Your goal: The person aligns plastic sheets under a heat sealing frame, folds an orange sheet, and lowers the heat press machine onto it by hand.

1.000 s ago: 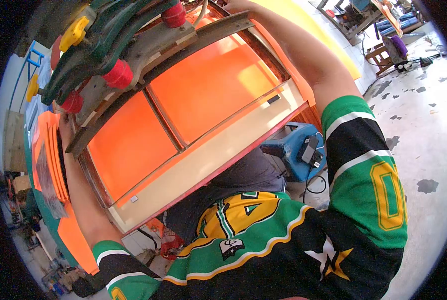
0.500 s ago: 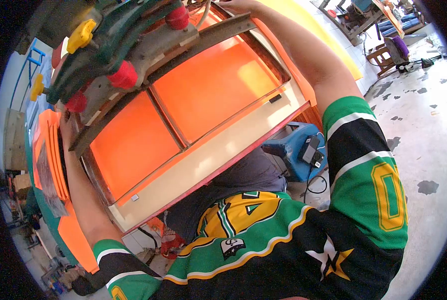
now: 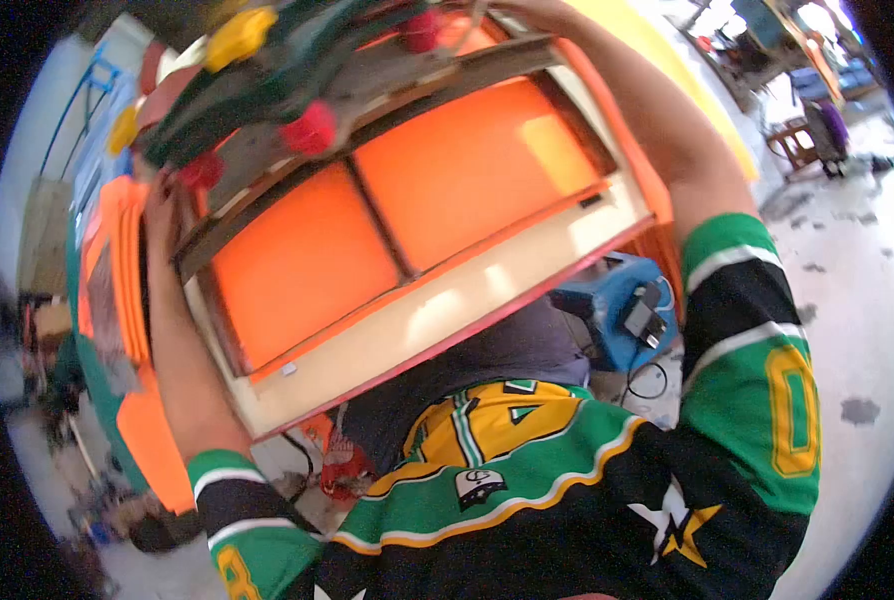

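Note:
In front of me is a pale board (image 3: 457, 308) with a red front edge. Bright orange sheet (image 3: 302, 270) fills the dark metal frame (image 3: 382, 215) over it, which a bar divides in two. A green machine part (image 3: 307, 75) with red knobs (image 3: 309, 128) and yellow knobs (image 3: 242, 38) spans the far side. My left hand (image 3: 170, 200) is at the frame's left end, close to a red knob; blur hides its fingers. My right hand (image 3: 537, 10) reaches the far right corner of the frame at the view's top edge, its fingers mostly out of sight.
Orange sheets (image 3: 122, 270) are stacked at my left, with another orange piece (image 3: 157, 440) below them. A blue plastic stool (image 3: 617, 330) with a black adapter (image 3: 647, 315) and cable stands under the board's right side. A yellow sheet (image 3: 682, 70) lies beyond my right arm.
The whole view has shifted and blurred, with the machine and board appearing farther right. Both hands stay at the far ends of the frame.

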